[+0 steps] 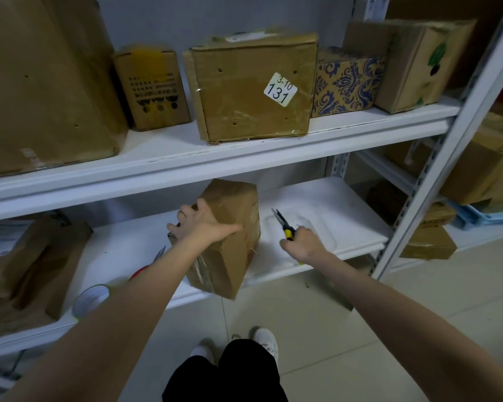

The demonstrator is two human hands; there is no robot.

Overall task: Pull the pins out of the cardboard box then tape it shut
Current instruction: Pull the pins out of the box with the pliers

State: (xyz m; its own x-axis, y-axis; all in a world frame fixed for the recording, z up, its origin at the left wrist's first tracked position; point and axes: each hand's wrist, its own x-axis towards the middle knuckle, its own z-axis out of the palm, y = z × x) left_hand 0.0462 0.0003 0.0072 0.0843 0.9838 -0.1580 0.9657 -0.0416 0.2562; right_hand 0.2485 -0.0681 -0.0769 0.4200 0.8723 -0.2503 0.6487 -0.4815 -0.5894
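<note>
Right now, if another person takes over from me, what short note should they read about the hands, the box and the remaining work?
Left hand grips the box top on the lower shelf.
Right hand holds pliers beside the box, apart from it.
Tape roll and scissors lie left of the box.
A pin seems to stick out of its right side.
Done: nothing I can confirm.
To do: pull the pins, then tape it shut.

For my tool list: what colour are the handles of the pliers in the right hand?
The pliers have yellow and black handles; head view.
</note>
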